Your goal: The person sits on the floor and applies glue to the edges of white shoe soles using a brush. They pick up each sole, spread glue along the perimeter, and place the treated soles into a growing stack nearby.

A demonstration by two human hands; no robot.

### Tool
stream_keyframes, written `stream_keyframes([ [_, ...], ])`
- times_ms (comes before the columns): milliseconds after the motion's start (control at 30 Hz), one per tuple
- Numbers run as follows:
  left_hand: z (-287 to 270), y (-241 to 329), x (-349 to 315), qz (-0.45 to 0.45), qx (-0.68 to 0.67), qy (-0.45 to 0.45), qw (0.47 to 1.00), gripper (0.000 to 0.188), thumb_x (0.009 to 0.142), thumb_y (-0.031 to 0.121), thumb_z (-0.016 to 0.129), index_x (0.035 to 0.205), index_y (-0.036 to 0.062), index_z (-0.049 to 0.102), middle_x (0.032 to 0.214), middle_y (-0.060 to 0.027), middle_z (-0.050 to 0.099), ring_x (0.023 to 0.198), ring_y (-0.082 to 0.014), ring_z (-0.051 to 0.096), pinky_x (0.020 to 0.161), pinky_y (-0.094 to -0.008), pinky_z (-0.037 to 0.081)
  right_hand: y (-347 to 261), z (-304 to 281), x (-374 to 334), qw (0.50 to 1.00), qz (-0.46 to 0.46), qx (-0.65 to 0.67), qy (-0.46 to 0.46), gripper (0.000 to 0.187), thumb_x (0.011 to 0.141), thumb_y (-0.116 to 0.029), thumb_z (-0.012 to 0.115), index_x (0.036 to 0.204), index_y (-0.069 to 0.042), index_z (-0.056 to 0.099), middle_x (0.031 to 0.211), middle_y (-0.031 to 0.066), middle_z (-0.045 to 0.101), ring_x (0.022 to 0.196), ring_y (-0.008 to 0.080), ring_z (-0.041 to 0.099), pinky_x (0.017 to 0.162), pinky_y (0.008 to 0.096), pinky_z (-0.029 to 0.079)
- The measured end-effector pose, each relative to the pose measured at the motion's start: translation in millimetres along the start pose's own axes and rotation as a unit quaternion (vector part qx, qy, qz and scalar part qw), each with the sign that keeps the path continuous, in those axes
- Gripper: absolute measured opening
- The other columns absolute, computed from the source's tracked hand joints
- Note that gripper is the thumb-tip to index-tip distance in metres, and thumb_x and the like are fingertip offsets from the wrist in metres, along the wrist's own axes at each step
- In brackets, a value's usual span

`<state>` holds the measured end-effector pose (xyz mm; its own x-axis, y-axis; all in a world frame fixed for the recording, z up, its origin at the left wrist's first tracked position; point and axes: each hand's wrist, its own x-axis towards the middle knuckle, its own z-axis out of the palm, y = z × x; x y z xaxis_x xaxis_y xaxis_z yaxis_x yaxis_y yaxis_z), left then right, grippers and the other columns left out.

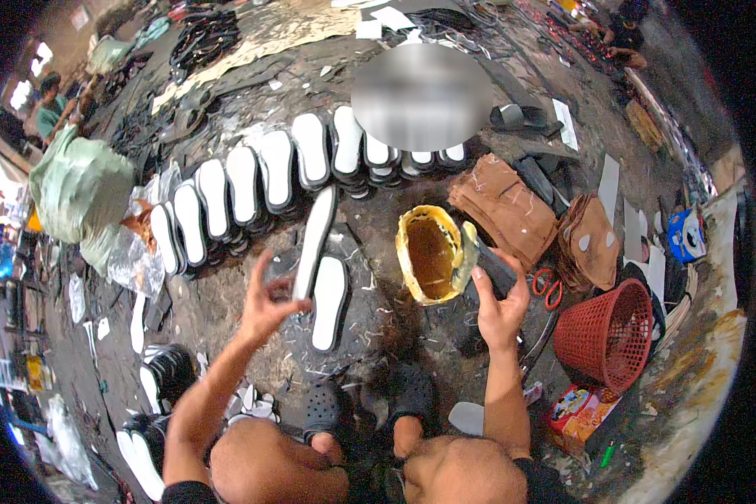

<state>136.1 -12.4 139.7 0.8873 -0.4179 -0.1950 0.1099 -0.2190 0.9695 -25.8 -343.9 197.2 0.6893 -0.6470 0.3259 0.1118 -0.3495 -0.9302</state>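
Observation:
My left hand (269, 307) grips the near end of a white-topped shoe sole (317, 231), tilted up with its dark edge showing. Just below it, another white-topped sole (329, 302) lies flat on a dark work slab (361, 328). On the right, my right hand (504, 307) is closed around a broad, dark-handled glue brush (497, 270). Its yellow, glue-coated end is at the right rim of a glue pot (405, 273). This pot is crusted yellow around the rim and has amber glue inside.
Stacked white-topped soles (244, 185) form a curved row beyond my hands. Brown sheet pieces (508, 210), orange-handled scissors (548, 288), a red plastic basket (601, 332) and a red box (580, 416) sit to the right. More soles (139, 458) lie at lower left.

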Motion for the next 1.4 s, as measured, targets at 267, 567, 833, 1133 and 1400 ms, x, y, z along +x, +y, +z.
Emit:
stream_keyframes([
  [267, 159, 116, 245, 0.208, 0.230, 0.029, 0.950, 0.121, 0.065, 0.022, 0.090, 0.157, 0.0068, 0.012, 0.123, -0.0286, 0.064, 0.092, -0.0315, 0.070, 0.081, -0.0395, 0.057, 19, -19, 12, 0.998, 0.017, 0.003, 0.068, 0.027, 0.090, -0.004, 0.069, 0.115, 0.001, 0.062, 0.104, 0.0094, 0.067, 0.091, 0.0160, 0.063, 0.084, 0.0299, 0.051],
  [567, 192, 48, 241, 0.241, 0.362, -0.002, 0.900, 0.090, 0.072, 0.021, 0.084, 0.147, 0.0014, 0.037, 0.123, -0.0254, 0.060, 0.109, -0.0377, 0.060, 0.092, -0.0458, 0.050, 27, -24, 14, 0.993, 0.058, 0.065, 0.076, 0.035, 0.091, -0.003, 0.066, 0.124, 0.002, 0.055, 0.113, 0.0118, 0.064, 0.104, 0.0208, 0.060, 0.096, 0.0330, 0.046],
  [833, -6, 35, 10, -0.051, 0.432, -0.296, 0.850, 0.055, 0.079, 0.026, 0.076, 0.130, 0.0097, 0.062, 0.108, -0.0194, 0.071, 0.095, -0.0349, 0.069, 0.085, -0.0442, 0.055, 38, 84, 29, 0.982, -0.004, -0.037, -0.186, 0.031, 0.088, -0.008, 0.069, 0.118, 0.001, 0.064, 0.105, 0.0168, 0.072, 0.099, 0.0218, 0.068, 0.090, 0.0328, 0.052],
  [1133, 56, -133, -130, -0.033, 0.281, -0.099, 0.954, 0.067, 0.088, 0.033, 0.068, 0.146, 0.0074, 0.044, 0.156, -0.0146, 0.037, 0.100, -0.0361, 0.067, 0.088, -0.0467, 0.055, 129, 255, 2, 0.867, -0.075, -0.292, -0.397, 0.052, 0.084, -0.025, 0.070, 0.130, -0.002, 0.057, 0.105, 0.0269, 0.069, 0.095, 0.0446, 0.068, 0.085, 0.0498, 0.055],
  [1400, 54, -142, -135, -0.027, 0.268, -0.078, 0.960, 0.057, 0.087, 0.023, 0.065, 0.140, 0.0060, 0.051, 0.152, -0.0137, 0.044, 0.112, -0.0400, 0.062, 0.091, -0.0489, 0.054, 116, 269, -21, 0.741, -0.234, -0.304, -0.552, 0.029, 0.090, -0.025, 0.065, 0.115, -0.012, 0.060, 0.085, 0.0197, 0.071, 0.080, 0.0385, 0.070, 0.067, 0.0521, 0.054],
])
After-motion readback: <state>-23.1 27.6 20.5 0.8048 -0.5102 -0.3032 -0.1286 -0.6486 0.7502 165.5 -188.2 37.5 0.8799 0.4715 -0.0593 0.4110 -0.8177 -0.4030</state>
